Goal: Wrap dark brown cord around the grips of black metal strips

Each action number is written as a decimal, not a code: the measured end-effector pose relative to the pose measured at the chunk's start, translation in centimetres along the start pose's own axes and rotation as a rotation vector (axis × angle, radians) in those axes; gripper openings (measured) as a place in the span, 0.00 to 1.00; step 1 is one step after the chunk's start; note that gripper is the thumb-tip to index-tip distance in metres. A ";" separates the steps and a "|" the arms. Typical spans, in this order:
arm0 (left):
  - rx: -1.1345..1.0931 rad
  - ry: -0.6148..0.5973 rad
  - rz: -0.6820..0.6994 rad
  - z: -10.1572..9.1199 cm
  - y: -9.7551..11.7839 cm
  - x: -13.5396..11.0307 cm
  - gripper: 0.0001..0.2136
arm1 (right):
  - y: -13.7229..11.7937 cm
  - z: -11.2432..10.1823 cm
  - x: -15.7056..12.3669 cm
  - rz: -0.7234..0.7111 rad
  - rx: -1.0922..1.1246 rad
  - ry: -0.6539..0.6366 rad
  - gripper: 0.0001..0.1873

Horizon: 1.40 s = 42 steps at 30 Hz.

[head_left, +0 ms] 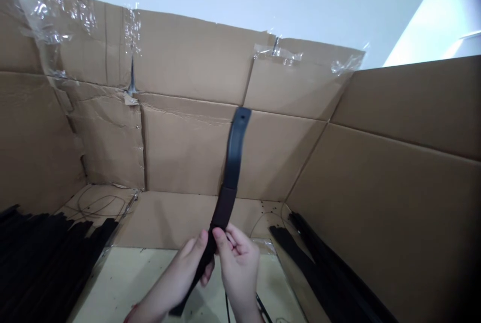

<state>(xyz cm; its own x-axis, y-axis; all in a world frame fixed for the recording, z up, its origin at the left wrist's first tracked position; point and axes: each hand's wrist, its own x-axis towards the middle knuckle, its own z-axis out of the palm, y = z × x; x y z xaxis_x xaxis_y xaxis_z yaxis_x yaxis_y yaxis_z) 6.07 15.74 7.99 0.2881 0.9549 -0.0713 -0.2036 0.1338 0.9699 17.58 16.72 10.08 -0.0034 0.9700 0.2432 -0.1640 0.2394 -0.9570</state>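
Over a pale board (120, 278) walled by taped cardboard (188, 147), the left hand (173, 278) and right hand (240, 273) both pinch a black strap (233, 157) standing up between them. The left thumb (199, 241) presses against the strap just below a dark brown band (223, 208), and the right fingertips (221, 237) close on it beside that thumb. Its holed upper end rises well above the fingers; its lower tail (182, 305) hangs past the left hand. Black strip bundles (37, 258) lie left of the board, more black strips (323, 273) right.

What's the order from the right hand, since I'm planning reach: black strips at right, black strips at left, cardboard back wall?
From the right hand:
1. Right black strips, lower right.
2. Left black strips, lower left.
3. Cardboard back wall, straight ahead.
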 end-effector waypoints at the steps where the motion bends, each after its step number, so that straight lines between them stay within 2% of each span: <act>1: 0.045 0.092 0.058 0.2 -0.2 -0.1 0.31 | 0.0 0.0 0.0 0.004 0.014 -0.014 0.26; 2: 0.057 0.130 0.057 0.3 -0.4 -0.1 0.31 | 0.0 0.0 0.0 0.013 0.034 -0.076 0.27; 3: 0.033 0.102 -0.004 0.4 -0.5 -0.2 0.32 | -0.1 -0.1 0.0 0.021 0.051 -0.161 0.27; 5: -0.076 -0.071 -0.182 0.5 -0.4 -0.2 0.33 | -0.3 -0.4 0.1 0.014 0.057 -0.287 0.26; 6: -0.101 -0.143 -0.218 0.5 -0.3 -0.2 0.33 | -0.4 -0.5 0.1 -0.002 0.044 -0.285 0.26; 7: -0.076 -0.147 -0.186 0.5 -0.2 -0.2 0.33 | -0.3 -0.5 0.0 -0.023 0.029 -0.229 0.25; 9: 0.107 0.027 0.007 0.4 0.2 -0.4 0.30 | -0.1 -0.3 0.0 -0.040 0.024 -0.085 0.27; 10: 0.219 0.135 0.108 0.4 0.3 -0.6 0.27 | 0.0 -0.2 -0.1 -0.012 0.055 -0.057 0.27; 11: 0.310 0.211 0.172 0.3 0.4 -0.8 0.26 | 0.2 -0.1 -0.2 0.036 0.106 -0.072 0.27; 12: 0.358 0.224 0.182 0.1 0.4 -1.1 0.25 | 0.3 -0.1 -0.3 0.089 0.165 -0.126 0.26; 13: 0.348 0.169 0.149 0.0 0.4 -1.3 0.26 | 0.3 0.0 -0.4 0.136 0.212 -0.192 0.26; 15: 0.204 -0.066 0.014 -0.3 0.2 -1.6 0.29 | 0.3 -0.1 -0.8 0.165 0.233 -0.237 0.29; 16: 0.117 -0.149 -0.014 -0.4 0.2 -1.5 0.31 | 0.2 -0.1 -0.9 0.139 0.211 -0.194 0.29; 17: 0.062 -0.175 -0.002 -0.4 0.1 -1.3 0.31 | 0.1 -0.1 -1.0 0.103 0.181 -0.123 0.29; 19: 0.138 -0.027 0.130 -0.5 0.1 -0.8 0.28 | 0.1 -0.1 -0.9 0.038 0.140 0.031 0.27; 20: 0.195 0.068 0.202 -0.5 0.2 -0.5 0.26 | 0.0 0.0 -0.8 0.022 0.143 0.051 0.27; 21: 0.220 0.128 0.229 -0.6 0.2 -0.3 0.26 | 0.0 0.0 -0.7 0.025 0.154 0.011 0.28; 22: 0.196 0.135 0.199 -0.6 0.3 -0.1 0.26 | 0.0 0.0 -0.6 0.039 0.158 -0.064 0.28; 24: 0.049 0.007 0.009 -0.7 0.2 0.0 0.30 | 0.0 0.1 -0.5 0.059 0.128 -0.195 0.26; 25: -0.012 -0.061 -0.059 -0.7 0.2 0.0 0.32 | -0.1 0.2 -0.6 0.044 0.105 -0.203 0.25; 26: -0.033 -0.077 -0.068 -0.6 0.1 -0.1 0.32 | -0.1 0.4 -0.6 0.011 0.083 -0.171 0.24; 27: -0.003 -0.034 -0.016 -0.6 0.1 -0.1 0.32 | -0.1 0.6 -0.6 -0.028 0.065 -0.115 0.23; 29: 0.122 0.150 0.164 -0.4 0.2 -0.4 0.29 | -0.1 0.8 -0.6 -0.089 0.060 -0.026 0.22; 30: 0.164 0.211 0.205 -0.4 0.4 -0.5 0.28 | 0.0 0.8 -0.6 -0.096 0.058 -0.015 0.22; 31: 0.162 0.216 0.176 -0.4 0.5 -0.7 0.28 | 0.1 0.7 -0.6 -0.085 0.055 -0.032 0.22; 32: 0.117 0.166 0.090 -0.4 0.7 -0.9 0.29 | 0.2 0.6 -0.7 -0.068 0.063 -0.066 0.22; 34: -0.034 -0.034 -0.139 -0.3 1.0 -1.2 0.33 | 0.6 0.2 -0.9 -0.042 0.105 -0.165 0.25; 35: -0.092 -0.116 -0.203 -0.2 1.0 -1.2 0.34 | 0.7 0.1 -1.0 -0.028 0.122 -0.203 0.28; 36: -0.118 -0.148 -0.203 -0.1 1.0 -1.3 0.34 | 0.8 0.0 -1.1 -0.015 0.129 -0.211 0.29; 37: -0.101 -0.131 -0.141 0.1 1.0 -1.2 0.33 | 0.8 -0.1 -1.2 -0.015 0.121 -0.179 0.28; 40: 0.037 0.114 0.136 0.5 0.7 -1.3 0.30 | 0.3 -0.1 -1.2 -0.054 0.049 -0.015 0.24; 41: 0.054 0.154 0.150 0.5 0.7 -1.4 0.30 | 0.1 -0.1 -1.1 -0.064 0.036 -0.009 0.23; 42: 0.040 0.142 0.110 0.4 0.6 -1.5 0.31 | -0.1 -0.2 -1.1 -0.069 0.031 -0.040 0.24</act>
<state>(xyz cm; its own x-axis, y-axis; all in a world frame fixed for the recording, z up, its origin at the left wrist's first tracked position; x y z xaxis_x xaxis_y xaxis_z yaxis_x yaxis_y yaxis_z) 5.94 14.29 8.77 0.1301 0.9915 0.0064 -0.1888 0.0184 0.9818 17.78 15.64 9.89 -0.0308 0.9486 0.3151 -0.1958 0.3034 -0.9325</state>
